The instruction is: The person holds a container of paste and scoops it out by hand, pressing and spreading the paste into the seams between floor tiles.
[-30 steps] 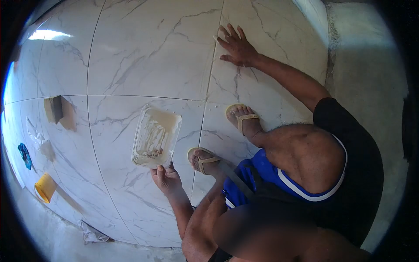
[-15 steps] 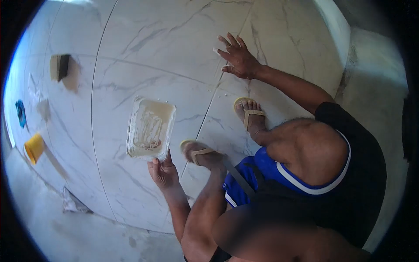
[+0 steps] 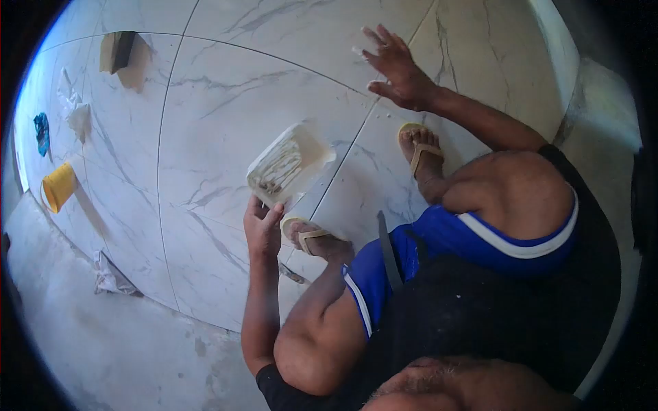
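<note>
My left hand (image 3: 264,226) grips a shallow rectangular plastic tub (image 3: 288,163) by its near end, thumb and fingers closed on the rim. The tub is tilted above the floor, its inside smeared with white paste and some darker bits near my hand. Off to the right, my right hand (image 3: 401,72) is held out over the tiles with the fingers spread, and nothing is in it. White paste coats some of its fingertips. Just beyond my sandalled left foot (image 3: 308,236) lies the tub's lower side; my right foot (image 3: 421,152) is below my right hand.
Marble-look tiles (image 3: 226,137) with dark joints cover the floor. At the left are a yellow container (image 3: 58,187) on its side, a blue crumpled item (image 3: 42,134), white plastic (image 3: 77,113) and a dark-sided block (image 3: 118,52). A small slim object (image 3: 292,274) lies near my left leg.
The tub has moved right, closer to my feet, and turned to a steeper tilt in my left hand. My right hand has lifted slightly, still spread. The whole view has shifted.
</note>
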Motion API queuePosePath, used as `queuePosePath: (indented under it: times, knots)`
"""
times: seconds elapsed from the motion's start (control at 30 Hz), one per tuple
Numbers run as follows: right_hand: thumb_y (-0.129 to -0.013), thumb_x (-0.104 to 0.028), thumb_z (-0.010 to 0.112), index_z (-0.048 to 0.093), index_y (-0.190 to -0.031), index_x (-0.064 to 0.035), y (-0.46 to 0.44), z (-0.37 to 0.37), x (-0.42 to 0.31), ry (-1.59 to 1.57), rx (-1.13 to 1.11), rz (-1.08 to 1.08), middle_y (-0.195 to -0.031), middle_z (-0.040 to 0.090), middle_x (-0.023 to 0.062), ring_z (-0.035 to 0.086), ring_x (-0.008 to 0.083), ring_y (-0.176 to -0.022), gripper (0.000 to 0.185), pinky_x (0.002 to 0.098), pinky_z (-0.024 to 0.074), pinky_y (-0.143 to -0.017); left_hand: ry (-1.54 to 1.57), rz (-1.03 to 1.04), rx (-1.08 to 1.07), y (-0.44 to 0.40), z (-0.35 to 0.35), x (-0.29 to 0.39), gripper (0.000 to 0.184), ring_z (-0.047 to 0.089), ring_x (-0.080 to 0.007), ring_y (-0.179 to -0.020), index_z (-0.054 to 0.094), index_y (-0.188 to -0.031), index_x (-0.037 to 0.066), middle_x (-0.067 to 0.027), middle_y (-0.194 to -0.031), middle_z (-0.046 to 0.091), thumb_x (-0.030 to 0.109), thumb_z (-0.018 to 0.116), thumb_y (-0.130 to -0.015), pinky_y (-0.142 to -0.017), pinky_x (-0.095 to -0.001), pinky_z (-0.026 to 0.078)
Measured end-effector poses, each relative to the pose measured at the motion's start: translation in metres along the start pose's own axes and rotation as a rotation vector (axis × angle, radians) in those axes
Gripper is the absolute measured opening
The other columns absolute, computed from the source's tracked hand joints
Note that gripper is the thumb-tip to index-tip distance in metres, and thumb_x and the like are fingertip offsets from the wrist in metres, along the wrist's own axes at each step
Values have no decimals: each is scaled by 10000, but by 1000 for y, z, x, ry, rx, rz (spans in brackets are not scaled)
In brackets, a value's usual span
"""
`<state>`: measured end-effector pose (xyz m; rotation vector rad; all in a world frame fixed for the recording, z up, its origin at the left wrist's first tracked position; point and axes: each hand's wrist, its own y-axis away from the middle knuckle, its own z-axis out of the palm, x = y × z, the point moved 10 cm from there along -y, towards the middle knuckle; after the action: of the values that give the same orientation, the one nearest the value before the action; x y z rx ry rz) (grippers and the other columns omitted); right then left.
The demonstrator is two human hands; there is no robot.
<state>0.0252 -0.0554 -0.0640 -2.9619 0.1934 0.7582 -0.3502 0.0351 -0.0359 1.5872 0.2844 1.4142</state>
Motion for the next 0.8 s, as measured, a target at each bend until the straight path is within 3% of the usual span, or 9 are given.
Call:
queuePosePath:
  times: [0.17, 0.37, 0.47, 0.53, 0.57, 0.63, 0.73, 0.8]
  knots:
    - [-1004, -472, 518, 393, -1501, -34, 63, -13, -42, -106, 73, 177, -1624, 241, 193, 149, 394, -1519, 674, 536, 118, -1217, -98, 45, -229, -31, 0, 9, 741, 548, -269, -1253, 454, -1413, -72, -161, -1355, 559, 135, 819, -802, -1065, -383, 442]
    - [-978, -409, 584, 401, -1486, -19, 123, -17, -103, -161, -14, 394, -1582, 317, 197, 234, 361, -1501, 666, 539, 197, -1195, -185, 54, -447, -63, 2, 34, 734, 544, -256, -1254, 462, -1418, -71, -153, -1350, 572, 106, 815, -800, -1071, -389, 428]
    - [-961, -358, 607, 389, -1482, 8, 124, -36, -145, -44, -35, 339, -1590, 300, 212, 212, 382, -1505, 673, 498, 210, -1195, -223, 124, -526, -59, 14, 51, 705, 558, -250, -1232, 483, -1407, -63, -145, -1330, 596, 97, 811, -805, -1053, -373, 437]
    - [-948, -361, 620, 392, -1476, 14, 161, 3, -181, 19, -100, 282, -1595, 286, 221, 219, 387, -1500, 687, 505, 216, -1193, -234, 84, -563, -56, 18, 36, 718, 559, -255, -1233, 478, -1407, -71, -160, -1310, 609, 97, 820, -799, -1058, -374, 434]
    - [-942, -363, 626, 393, -1473, 17, 164, 22, -176, 90, -92, 216, -1597, 279, 226, 223, 389, -1497, 694, 508, 220, -1192, -318, 138, -482, -60, 12, 29, 716, 549, -257, -1251, 469, -1409, -75, -168, -1337, 590, 58, 813, -796, -1072, -382, 429]
    - [-930, -375, 638, 389, -1470, 29, 182, 51, -184, 104, -99, 218, -1606, 249, 239, 225, 394, -1495, 718, 495, 223, -1197, -222, 208, -523, -50, 25, 24, 716, 536, -255, -1269, 460, -1415, -74, -169, -1369, 566, 15, 802, -792, -1083, -383, 427]
    - [-938, -377, 637, 393, -1460, 38, 202, 85, -164, -337, 54, 629, -1607, 235, 246, 223, 393, -1495, 710, 470, 222, -1204, -238, 182, -478, -54, 19, 17, 751, 529, -249, -1277, 429, -1438, -83, -162, -1376, 554, 0, 797, -789, -1083, -377, 429]
    - [-946, -349, 638, 381, -1465, 49, 215, 82, -174, -318, 61, 623, -1607, 234, 245, 231, 391, -1491, 702, 459, 230, -1204, -257, 135, -485, -43, 33, 14, 754, 535, -241, -1264, 409, -1451, -87, -154, -1362, 561, -5, 782, -800, -1072, -370, 437]
